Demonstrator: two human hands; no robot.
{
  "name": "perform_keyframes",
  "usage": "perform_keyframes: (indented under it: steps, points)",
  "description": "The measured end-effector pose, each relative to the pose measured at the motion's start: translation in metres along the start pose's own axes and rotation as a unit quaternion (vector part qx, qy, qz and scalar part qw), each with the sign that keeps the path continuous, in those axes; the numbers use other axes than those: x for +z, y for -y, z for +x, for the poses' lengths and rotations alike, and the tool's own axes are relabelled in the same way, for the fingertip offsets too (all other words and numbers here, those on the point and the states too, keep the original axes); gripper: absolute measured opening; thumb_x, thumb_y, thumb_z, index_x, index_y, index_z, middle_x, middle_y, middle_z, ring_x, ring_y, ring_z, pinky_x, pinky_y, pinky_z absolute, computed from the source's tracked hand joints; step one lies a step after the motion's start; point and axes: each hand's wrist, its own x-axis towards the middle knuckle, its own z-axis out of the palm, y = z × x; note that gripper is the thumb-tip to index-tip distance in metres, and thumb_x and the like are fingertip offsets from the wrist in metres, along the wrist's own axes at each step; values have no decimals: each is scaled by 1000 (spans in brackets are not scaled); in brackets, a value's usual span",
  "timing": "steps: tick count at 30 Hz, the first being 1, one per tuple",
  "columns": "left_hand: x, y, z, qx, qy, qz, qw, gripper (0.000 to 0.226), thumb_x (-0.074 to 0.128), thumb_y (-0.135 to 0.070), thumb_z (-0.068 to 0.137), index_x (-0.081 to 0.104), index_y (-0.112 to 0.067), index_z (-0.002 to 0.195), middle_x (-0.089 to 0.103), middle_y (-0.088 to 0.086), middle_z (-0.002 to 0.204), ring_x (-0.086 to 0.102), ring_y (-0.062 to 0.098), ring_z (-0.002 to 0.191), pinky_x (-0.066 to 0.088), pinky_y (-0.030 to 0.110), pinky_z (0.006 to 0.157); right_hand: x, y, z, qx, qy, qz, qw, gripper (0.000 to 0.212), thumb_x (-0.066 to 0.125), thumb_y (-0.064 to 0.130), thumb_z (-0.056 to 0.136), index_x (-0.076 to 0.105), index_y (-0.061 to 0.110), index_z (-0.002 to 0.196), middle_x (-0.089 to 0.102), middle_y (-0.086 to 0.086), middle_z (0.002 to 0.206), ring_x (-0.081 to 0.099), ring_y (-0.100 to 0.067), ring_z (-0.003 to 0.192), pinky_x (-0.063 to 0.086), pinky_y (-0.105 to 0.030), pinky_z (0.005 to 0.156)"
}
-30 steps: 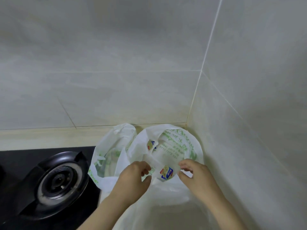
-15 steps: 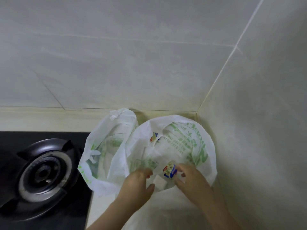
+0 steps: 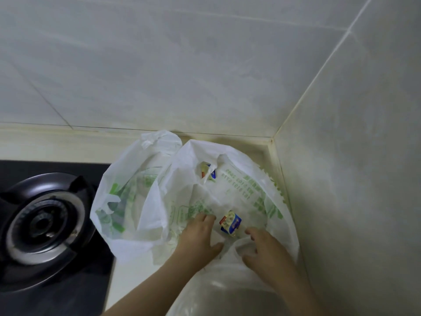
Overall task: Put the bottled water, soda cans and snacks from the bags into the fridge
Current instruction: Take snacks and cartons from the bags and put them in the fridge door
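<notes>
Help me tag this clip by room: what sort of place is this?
Most likely a home kitchen: a gas burner in a black hob, tiled walls meeting in a corner, and shopping bags on the counter.

Both bare forearms reach in from the lower edge, drawing close together. The left hand lies knuckles up, its fingers curled into the plastic of the white bag and its thumb stretched rightward. Just beside it, the right hand curls its fingers over the near rim.

Hob and tiled corner
A black gas burner sits well left of the left hand; pale wall tiles rise beyond it.
</notes>
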Motion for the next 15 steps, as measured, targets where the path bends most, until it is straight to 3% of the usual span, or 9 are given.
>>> perform_keyframes:
  steps: [5,11,15]
  points:
    - [8,-8,10,-18,11,47,999,52,67,-46,77,48,-22,120,42,-2,122,42,19,114,42,31,96,0,2,4,-11,-40,28,999,53,61,30,85,46,25,135,52,2,131,54,-15,114,44,-31,95]
    - [9,-1,11,-27,15,38,999,38,66,-40,76,52,-18,104,45,1,113,46,18,101,41,23,81,-6,16,21,-58,-88,28,994,33,61,30,87,54,24,118,58,4,113,56,-15,102,47,-31,86]
    - [2,1,7,-35,5,-4,999,38,67,-37,74,56,-17,105,45,-1,109,47,15,95,33,19,73,3,23,38,-71,-96,7,993,39,64,32,84,50,23,119,54,3,110,52,-15,98,47,-29,83]
